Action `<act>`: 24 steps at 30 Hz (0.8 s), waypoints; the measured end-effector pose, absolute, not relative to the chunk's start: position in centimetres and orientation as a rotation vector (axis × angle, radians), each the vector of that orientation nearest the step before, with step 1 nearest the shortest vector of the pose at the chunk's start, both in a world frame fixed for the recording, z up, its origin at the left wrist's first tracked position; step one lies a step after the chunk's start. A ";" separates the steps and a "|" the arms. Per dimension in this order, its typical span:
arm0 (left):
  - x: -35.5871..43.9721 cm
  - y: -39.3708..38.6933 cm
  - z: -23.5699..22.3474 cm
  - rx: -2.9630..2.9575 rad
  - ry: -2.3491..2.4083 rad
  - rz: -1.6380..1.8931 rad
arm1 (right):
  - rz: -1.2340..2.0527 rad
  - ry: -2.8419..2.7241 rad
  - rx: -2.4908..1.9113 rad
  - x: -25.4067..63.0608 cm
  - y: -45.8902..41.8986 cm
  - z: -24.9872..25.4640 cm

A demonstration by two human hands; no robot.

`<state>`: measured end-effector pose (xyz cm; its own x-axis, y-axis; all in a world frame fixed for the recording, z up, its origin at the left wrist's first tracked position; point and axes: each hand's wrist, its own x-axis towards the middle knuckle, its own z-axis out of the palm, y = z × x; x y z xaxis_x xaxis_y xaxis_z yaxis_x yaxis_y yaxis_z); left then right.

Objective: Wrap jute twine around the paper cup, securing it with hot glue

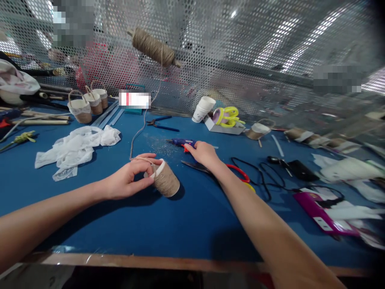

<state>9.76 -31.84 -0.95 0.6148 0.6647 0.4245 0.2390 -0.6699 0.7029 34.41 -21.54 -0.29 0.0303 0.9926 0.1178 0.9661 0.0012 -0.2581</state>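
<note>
The left hand (129,178) is grasping a twine-wrapped cup (167,180) near the middle of the blue surface (180,233), its fingers pinching at the white rim while the cup is tilting with its opening toward that hand. A strand of twine (131,146) is running from the cup toward the far edge and up to a spool (153,46) hanging above it. The right hand (204,154) is gripping a blue glue gun (180,142), whose nozzle is pointing toward the left edge. Scissors (198,166) are lying partly under the right forearm, and pliers (154,122) are resting nearer the far edge. White lace (81,144) is spreading out toward the left edge, while three small baskets (82,116) are standing near the far left corner.
</note>
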 end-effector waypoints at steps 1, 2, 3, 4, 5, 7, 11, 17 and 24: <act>9.8 -31.8 -1.0 2.231 0.708 0.922 | 0.115 -2.019 -2.011 33.9 -21.9 0.0; 9.8 -31.8 -1.0 2.224 0.711 0.922 | 0.094 -2.032 -1.964 33.4 -22.5 0.5; 9.8 -31.8 -1.0 2.218 0.712 0.921 | 0.086 -2.061 -1.893 32.6 -23.2 1.1; 9.8 -31.8 -1.0 2.213 0.712 0.922 | 0.115 -2.120 -1.801 31.8 -23.9 1.8; 9.8 -31.9 -1.0 2.209 0.714 0.922 | 0.170 -2.187 -1.703 30.9 -24.8 2.5; 9.7 -31.9 -1.0 2.205 0.724 0.910 | 0.477 -2.385 -1.326 29.0 -26.4 3.8; 9.7 -31.9 -1.4 2.167 0.789 0.855 | 0.868 -2.503 -1.011 26.0 -28.6 5.0; 9.7 -32.0 -1.2 2.175 0.782 0.870 | 0.994 -2.342 -1.061 25.7 -28.9 5.1; 9.6 -32.1 -0.7 2.093 0.759 0.885 | 1.099 -1.997 -1.102 28.1 -29.9 4.9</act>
<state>9.56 -32.08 -0.68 0.5893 0.7308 0.3444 0.2295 -0.5601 0.7960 28.14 -29.88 4.92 -0.4748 0.8734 0.1078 0.3763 0.3123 -0.8723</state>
